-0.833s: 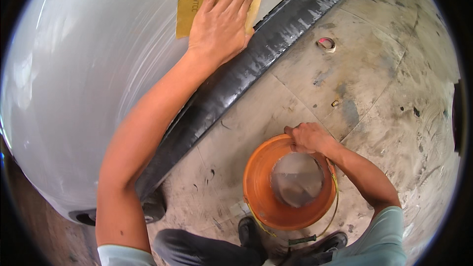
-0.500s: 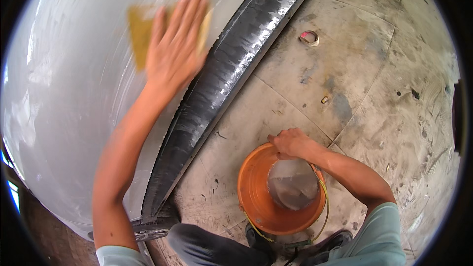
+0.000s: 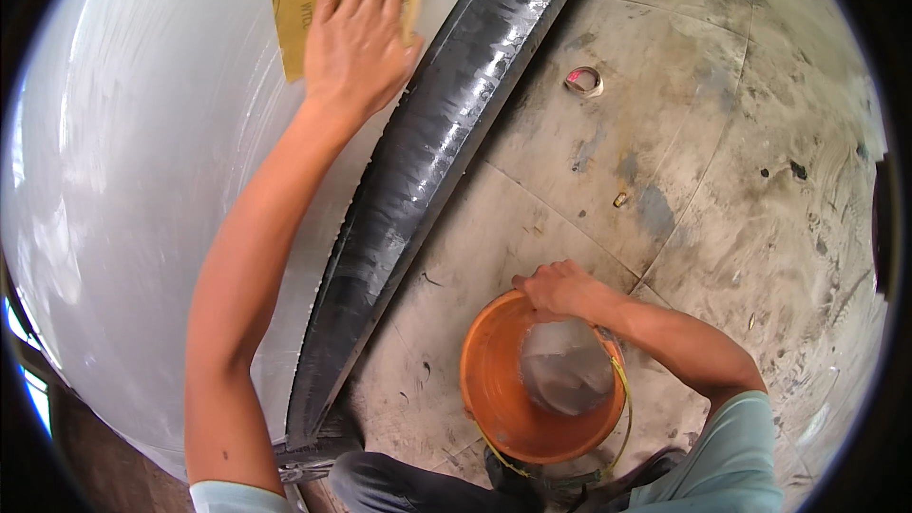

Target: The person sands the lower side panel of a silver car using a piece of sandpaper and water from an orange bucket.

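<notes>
My left hand (image 3: 361, 43) lies flat with its fingers stretched out, pressing a yellow-brown sheet of sandpaper (image 3: 293, 14) against a pale grey car body panel (image 3: 161, 180). Part of the sheet is hidden under the palm. Streaky wet marks run over the panel around it. My right hand (image 3: 556, 287) is closed over the far rim of an orange bucket (image 3: 489, 370), which holds some cloudy grey water (image 3: 565, 370). A yellow cord handle (image 3: 624, 408) hangs at the bucket's right side.
A wet black sill strip (image 3: 408, 171) runs along the panel's lower edge. On the stained floor (image 3: 722, 256) lie a roll of tape (image 3: 583, 82) and a small yellowish object (image 3: 620, 199). My knee (image 3: 399, 489) is beside the bucket.
My left hand and the sandpaper have slid farther up the panel and slightly right. The right hand stays on the bucket rim. The whole view has shifted slightly.
</notes>
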`<state>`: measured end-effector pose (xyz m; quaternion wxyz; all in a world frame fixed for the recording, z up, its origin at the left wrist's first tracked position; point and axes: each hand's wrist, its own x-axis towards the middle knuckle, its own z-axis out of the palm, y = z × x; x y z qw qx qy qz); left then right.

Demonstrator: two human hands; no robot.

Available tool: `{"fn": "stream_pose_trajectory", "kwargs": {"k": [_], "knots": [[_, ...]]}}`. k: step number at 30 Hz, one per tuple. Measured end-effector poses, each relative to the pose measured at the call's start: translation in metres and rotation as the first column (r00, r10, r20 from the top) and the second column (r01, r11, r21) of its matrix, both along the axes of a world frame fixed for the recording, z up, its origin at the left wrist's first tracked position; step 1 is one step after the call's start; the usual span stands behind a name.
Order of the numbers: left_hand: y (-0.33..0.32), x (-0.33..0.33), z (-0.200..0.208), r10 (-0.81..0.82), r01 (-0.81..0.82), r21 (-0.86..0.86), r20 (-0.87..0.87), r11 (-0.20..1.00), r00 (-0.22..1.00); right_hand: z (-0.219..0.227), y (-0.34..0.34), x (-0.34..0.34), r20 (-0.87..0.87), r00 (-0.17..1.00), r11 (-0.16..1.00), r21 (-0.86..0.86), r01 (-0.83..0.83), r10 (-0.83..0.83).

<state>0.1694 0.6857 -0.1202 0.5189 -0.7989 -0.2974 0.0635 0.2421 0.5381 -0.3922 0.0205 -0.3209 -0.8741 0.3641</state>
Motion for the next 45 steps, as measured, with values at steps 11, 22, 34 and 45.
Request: {"fn": "stream_pose_trajectory", "kwargs": {"k": [11, 22, 34, 45], "knots": [[0.016, 0.023, 0.000, -0.080, 0.080, -0.018, -0.025, 0.997, 0.996, -0.010, 0.001, -0.002, -0.010, 0.999, 0.999, 0.009, -0.037, 0.037], [0.026, 0.032, 0.014, -0.045, 0.040, -0.063, -0.085, 0.997, 0.995, 0.000, -0.001, 0.008, -0.013, 1.000, 0.998, -0.057, -0.029, 0.028], [0.039, 0.042, 0.013, 0.044, -0.031, 0.091, -0.152, 0.995, 0.987, -0.015, 0.001, -0.013, 0.036, 0.999, 0.999, 0.053, 0.005, -0.007], [-0.214, -0.030, -0.117, 0.489, 0.142, -0.863, 0.402, 0.486, 0.774, -0.087, 0.033, 0.013, -0.510, 0.822, 0.967, -0.105, 0.231, -0.252]]}}
